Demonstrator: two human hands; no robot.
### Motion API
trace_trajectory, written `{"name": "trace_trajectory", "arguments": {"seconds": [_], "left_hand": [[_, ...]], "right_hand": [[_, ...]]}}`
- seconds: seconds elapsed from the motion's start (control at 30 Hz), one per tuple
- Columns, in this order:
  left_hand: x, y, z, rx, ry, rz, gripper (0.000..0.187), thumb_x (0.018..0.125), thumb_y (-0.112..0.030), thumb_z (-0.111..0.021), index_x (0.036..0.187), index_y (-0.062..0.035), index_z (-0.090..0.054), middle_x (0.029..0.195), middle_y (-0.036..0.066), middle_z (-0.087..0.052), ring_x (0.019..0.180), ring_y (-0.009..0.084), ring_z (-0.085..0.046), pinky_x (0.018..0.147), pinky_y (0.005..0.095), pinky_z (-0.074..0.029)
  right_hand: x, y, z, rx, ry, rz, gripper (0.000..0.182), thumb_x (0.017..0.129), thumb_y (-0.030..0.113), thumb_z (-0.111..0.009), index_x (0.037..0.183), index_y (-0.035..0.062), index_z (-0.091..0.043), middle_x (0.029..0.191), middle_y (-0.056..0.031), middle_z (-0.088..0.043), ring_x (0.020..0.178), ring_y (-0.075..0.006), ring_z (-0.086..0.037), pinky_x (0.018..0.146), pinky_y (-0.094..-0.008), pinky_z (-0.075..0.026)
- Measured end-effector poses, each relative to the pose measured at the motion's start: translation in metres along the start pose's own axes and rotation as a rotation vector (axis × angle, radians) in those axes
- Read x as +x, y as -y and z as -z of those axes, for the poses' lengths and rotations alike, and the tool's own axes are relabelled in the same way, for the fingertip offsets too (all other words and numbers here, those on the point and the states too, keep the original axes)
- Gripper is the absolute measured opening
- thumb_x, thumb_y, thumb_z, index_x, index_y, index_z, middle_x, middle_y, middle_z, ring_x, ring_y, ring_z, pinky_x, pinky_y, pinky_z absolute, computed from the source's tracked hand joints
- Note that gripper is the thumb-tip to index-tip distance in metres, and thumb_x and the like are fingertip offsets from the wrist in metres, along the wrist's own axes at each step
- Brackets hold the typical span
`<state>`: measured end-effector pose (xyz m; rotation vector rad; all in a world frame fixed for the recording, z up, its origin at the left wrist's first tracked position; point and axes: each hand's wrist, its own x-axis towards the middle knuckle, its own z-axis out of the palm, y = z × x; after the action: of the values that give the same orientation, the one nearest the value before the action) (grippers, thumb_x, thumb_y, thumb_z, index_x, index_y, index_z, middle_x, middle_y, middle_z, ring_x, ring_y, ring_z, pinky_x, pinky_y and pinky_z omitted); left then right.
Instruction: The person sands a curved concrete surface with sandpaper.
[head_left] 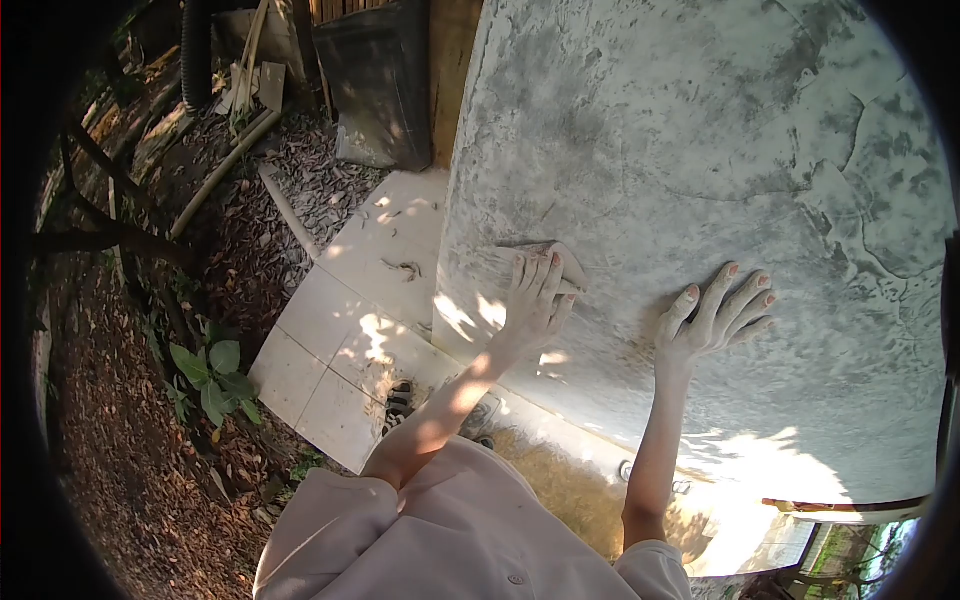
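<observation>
A grey, mottled wall (640,130) with cracks and peeling patches fills the right half of the head view. My left hand (538,305) presses a thin, pale sheet-like piece (568,266) against the wall, with its edge showing beyond the fingertips. To the right, my right hand (710,318) rests on the wall with its fingers spread and nothing in it. Both hands look coated with whitish dust.
Pale floor tiles (310,335) and sandalled feet (398,398) lie below. Dry leaves, a green plant (212,380) and a pipe (225,172) are at the left. A dark container (378,85) stands at the top, near the wall's edge.
</observation>
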<state>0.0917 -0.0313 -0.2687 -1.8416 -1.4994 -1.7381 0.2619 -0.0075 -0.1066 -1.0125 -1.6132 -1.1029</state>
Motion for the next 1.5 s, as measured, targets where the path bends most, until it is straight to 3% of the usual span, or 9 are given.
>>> {"name": "trace_trajectory", "arguments": {"seconds": [0.2,0.5,0.63,0.8,1.0,1.1,1.2,1.27,1.5], "left_hand": [[0.128,-0.03,0.045,0.0,-0.096,-0.098,0.064,0.097,-0.033,-0.043,0.144,0.0056,-0.025,0.151,0.027,-0.019,0.141,0.0446,-0.012,0.112,0.0569,-0.005],[-0.03,0.038,-0.012,0.029,-0.065,-0.199,0.059,0.087,-0.023,-0.053,0.139,0.0014,-0.039,0.137,0.024,-0.042,0.133,0.0414,-0.032,0.111,0.0585,-0.016],[-0.002,0.021,-0.004,0.058,-0.049,-0.217,0.064,0.088,-0.023,-0.053,0.141,0.0048,-0.032,0.147,0.027,-0.028,0.139,0.0432,-0.02,0.111,0.0595,-0.01],[0.139,-0.06,0.042,0.012,-0.006,-0.191,0.059,0.093,-0.03,-0.048,0.142,0.0008,-0.035,0.149,0.023,-0.027,0.142,0.0397,-0.017,0.113,0.0566,-0.006],[0.109,-0.022,0.024,0.127,-0.148,-0.315,0.055,0.095,-0.027,-0.044,0.141,0.0011,-0.035,0.149,0.022,-0.03,0.142,0.0389,-0.018,0.114,0.0541,-0.008],[0.043,0.018,0.01,0.1,-0.228,-0.204,0.056,0.093,-0.021,-0.046,0.145,-0.0035,-0.031,0.148,0.017,-0.033,0.139,0.0362,-0.027,0.114,0.053,-0.01],[-0.006,0.034,0.007,0.048,-0.245,0.046,0.057,0.097,-0.022,-0.043,0.144,0.0051,-0.024,0.148,0.029,-0.025,0.139,0.0453,-0.02,0.113,0.0536,-0.012],[-0.017,0.032,0.007,-0.034,-0.286,0.384,0.059,0.097,-0.02,-0.041,0.145,0.0067,-0.018,0.148,0.031,-0.022,0.137,0.0474,-0.021,0.113,0.0529,-0.014],[0.027,0.042,0.03,-0.132,-0.434,0.68,0.059,0.1,-0.026,-0.038,0.146,0.0039,-0.018,0.148,0.026,-0.025,0.137,0.0373,-0.028,0.112,0.0404,-0.021]], "right_hand": [[-0.002,0.002,-0.001,0.014,0.002,-0.024,0.047,0.099,0.039,-0.033,0.135,0.0154,-0.052,0.149,-0.0155,-0.033,0.143,-0.0338,-0.016,0.115,-0.0547,-0.001],[-0.011,0.002,-0.003,0.0,0.006,-0.028,0.048,0.098,0.04,-0.033,0.136,0.016,-0.051,0.149,-0.0153,-0.033,0.143,-0.0338,-0.015,0.114,-0.0545,-0.002],[-0.01,0.001,-0.003,-0.002,-0.008,0.0,0.047,0.098,0.039,-0.033,0.135,0.0159,-0.051,0.148,-0.0155,-0.034,0.143,-0.0338,-0.016,0.114,-0.0545,-0.002],[-0.011,0.003,-0.004,0.021,-0.003,-0.036,0.047,0.098,0.039,-0.035,0.134,0.0163,-0.052,0.147,-0.016,-0.036,0.143,-0.0341,-0.016,0.114,-0.0555,-0.002],[-0.013,0.002,-0.004,0.019,-0.009,-0.013,0.046,0.097,0.039,-0.035,0.133,0.0171,-0.054,0.148,-0.0148,-0.036,0.143,-0.0337,-0.017,0.114,-0.0554,-0.002],[-0.018,0.001,-0.005,0.036,-0.014,-0.008,0.045,0.097,0.038,-0.035,0.132,0.0175,-0.055,0.147,-0.0145,-0.036,0.143,-0.0336,-0.017,0.114,-0.0554,-0.002],[-0.023,0.0,-0.005,0.017,-0.002,0.0,0.045,0.097,0.038,-0.035,0.132,0.0169,-0.055,0.147,-0.0148,-0.037,0.143,-0.0338,-0.017,0.114,-0.0553,-0.002],[-0.025,-0.001,-0.006,0.018,-0.006,-0.001,0.046,0.097,0.038,-0.035,0.132,0.0166,-0.055,0.147,-0.0149,-0.037,0.143,-0.0339,-0.017,0.114,-0.0551,-0.002],[-0.027,-0.005,-0.003,-0.013,0.026,0.04,0.049,0.098,0.041,-0.031,0.135,0.0165,-0.051,0.149,-0.0133,-0.033,0.143,-0.0332,-0.016,0.115,-0.0529,-0.002]]}}
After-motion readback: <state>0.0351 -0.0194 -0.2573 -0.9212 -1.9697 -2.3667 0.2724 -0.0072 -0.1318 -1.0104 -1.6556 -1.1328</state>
